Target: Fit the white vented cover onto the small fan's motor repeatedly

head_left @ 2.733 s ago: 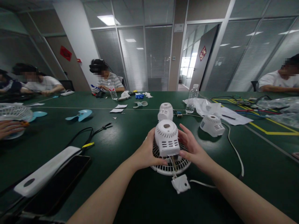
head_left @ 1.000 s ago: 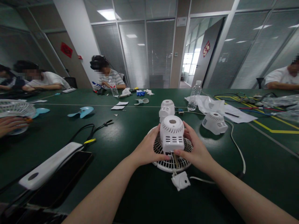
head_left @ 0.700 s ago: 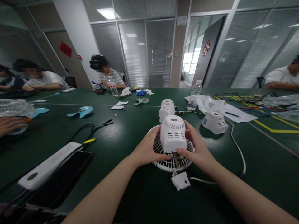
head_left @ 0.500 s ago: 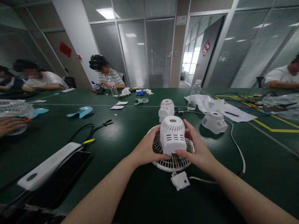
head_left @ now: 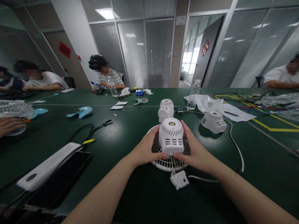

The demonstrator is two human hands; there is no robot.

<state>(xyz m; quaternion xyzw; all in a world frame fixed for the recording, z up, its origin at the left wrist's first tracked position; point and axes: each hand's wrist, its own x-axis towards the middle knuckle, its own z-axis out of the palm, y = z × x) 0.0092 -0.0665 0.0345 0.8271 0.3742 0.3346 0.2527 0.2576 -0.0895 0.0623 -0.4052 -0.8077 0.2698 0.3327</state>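
Between my hands is a white vented fan motor cover (head_left: 171, 135), its round hole facing up and its slots toward me. My left hand (head_left: 149, 146) grips its left side, thumb along the lower front edge. My right hand (head_left: 191, 149) holds the right side, its thumb at the same edge. Beneath the cover lies a round white fan grille (head_left: 161, 163), partly hidden by the cover and my hands. A small white box-shaped part (head_left: 179, 179) with a dark round spot sits at the grille's near edge, joined to a white cable (head_left: 203, 179).
Two more white motor covers stand near, one (head_left: 165, 110) behind and one (head_left: 214, 122) right. A water bottle (head_left: 194, 95) and paper (head_left: 240, 112) lie beyond. At left are a phone (head_left: 62, 180), a white power strip (head_left: 50, 166) and blue fan blades (head_left: 80, 112). Co-workers sit around the table.
The motor cover has tilted slightly toward me, and its top hole shows a brighter inside. My right hand has shifted a little left, its thumb moving nearer my left thumb.
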